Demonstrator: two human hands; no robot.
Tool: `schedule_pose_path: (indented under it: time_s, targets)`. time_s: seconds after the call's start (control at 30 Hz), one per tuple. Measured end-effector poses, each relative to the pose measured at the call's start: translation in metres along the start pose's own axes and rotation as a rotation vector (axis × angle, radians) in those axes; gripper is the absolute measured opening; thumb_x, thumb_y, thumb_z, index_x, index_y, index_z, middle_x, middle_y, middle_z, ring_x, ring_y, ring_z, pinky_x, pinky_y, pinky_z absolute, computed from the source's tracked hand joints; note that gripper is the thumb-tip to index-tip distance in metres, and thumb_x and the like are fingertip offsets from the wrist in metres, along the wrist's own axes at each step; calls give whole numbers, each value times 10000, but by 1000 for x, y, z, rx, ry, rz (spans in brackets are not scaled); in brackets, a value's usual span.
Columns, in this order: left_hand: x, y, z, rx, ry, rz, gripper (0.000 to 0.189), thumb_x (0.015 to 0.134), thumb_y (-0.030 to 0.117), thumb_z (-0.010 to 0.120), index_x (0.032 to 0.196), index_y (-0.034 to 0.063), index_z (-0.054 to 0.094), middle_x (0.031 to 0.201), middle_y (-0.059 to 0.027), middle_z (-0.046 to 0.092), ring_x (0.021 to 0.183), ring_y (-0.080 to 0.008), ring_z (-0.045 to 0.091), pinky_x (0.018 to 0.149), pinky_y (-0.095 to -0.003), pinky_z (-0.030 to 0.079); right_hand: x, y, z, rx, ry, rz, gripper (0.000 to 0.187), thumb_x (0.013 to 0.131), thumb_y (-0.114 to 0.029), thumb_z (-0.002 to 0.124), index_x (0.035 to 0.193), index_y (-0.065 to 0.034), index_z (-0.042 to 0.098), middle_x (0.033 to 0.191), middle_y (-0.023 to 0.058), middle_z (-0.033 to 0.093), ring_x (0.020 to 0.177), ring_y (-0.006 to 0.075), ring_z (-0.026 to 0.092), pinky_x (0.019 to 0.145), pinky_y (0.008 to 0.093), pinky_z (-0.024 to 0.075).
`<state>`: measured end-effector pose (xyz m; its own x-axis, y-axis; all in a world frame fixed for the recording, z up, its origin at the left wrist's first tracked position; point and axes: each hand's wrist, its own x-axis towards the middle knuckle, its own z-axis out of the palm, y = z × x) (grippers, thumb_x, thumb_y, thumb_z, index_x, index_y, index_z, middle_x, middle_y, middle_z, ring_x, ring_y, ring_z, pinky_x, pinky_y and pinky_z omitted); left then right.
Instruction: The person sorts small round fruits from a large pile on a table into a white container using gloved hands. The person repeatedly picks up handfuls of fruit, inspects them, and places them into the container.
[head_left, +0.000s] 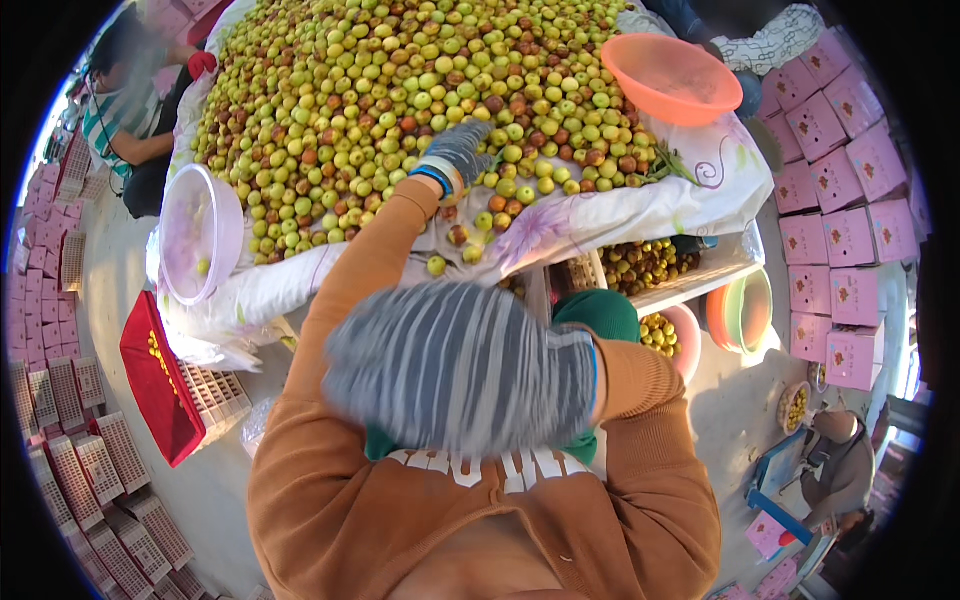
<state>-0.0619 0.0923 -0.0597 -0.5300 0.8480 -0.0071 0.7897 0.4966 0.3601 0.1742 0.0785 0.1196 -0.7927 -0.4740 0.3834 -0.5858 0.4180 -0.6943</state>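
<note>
A heap of green and reddish-brown jujube fruits (360, 112) covers a table spread with a white floral cloth (600, 217). My left hand (457, 154), in a grey striped knit glove, reaches over the near part of the heap and touches fruits; whether one is held is hidden. Close to the camera, in front of my chest, is my right hand (465, 367) in a matching glove. It is blurred, and its fingers and anything in them cannot be made out. A few loose fruits lie on the cloth just beyond it.
An orange plastic basin (671, 79) stands on the table's right, a translucent basin (201, 232) at its left edge. Below are a crate of fruits (649, 270), basins and a red-lined crate (161, 382). Pink cartons (832, 172) are stacked right. Other people sit left, right and beyond the table.
</note>
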Motion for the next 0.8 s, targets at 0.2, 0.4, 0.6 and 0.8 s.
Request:
schedule_pose_path:
  time_s: [0.2, 0.4, 0.6, 0.8]
  targets:
    - [17, 21, 3, 307, -123, -51, 562, 849, 432, 641, 1245, 45, 540, 1303, -164, 490, 1233, -320, 442, 1032, -412, 370, -54, 166, -52, -450, 182, 874, 525, 795, -367, 668, 1219, -76, 566, 1201, 193, 564, 1159, 343, 519, 1018, 454, 391]
    - [16, 28, 3, 258, -206, -260, 489, 843, 480, 636, 1070, 48, 657, 1141, -172, 584, 1064, -330, 556, 901, -440, 465, -83, 248, -35, -478, 96, 1243, 791, 785, -511, 670, 1397, -97, 389, 1400, 174, 429, 1308, 329, 405, 1067, 453, 360]
    - [22, 16, 10, 338, -177, -77, 226, 853, 169, 581, 1008, 39, 683, 1037, -178, 655, 959, -326, 622, 808, -442, 518, -75, 231, -18, -468, -18, 1119, 732, 806, -545, 614, 1362, -100, 446, 1299, 180, 506, 1208, 328, 490, 1003, 452, 409]
    - [6, 24, -5, -68, 44, -220, 318, 814, 301, 676, 1002, 46, 667, 989, -164, 654, 933, -327, 621, 825, -422, 499, -86, 211, -43, -286, 324, 1114, 580, 852, -474, 597, 1252, -56, 553, 1243, 187, 562, 1157, 314, 537, 970, 429, 436]
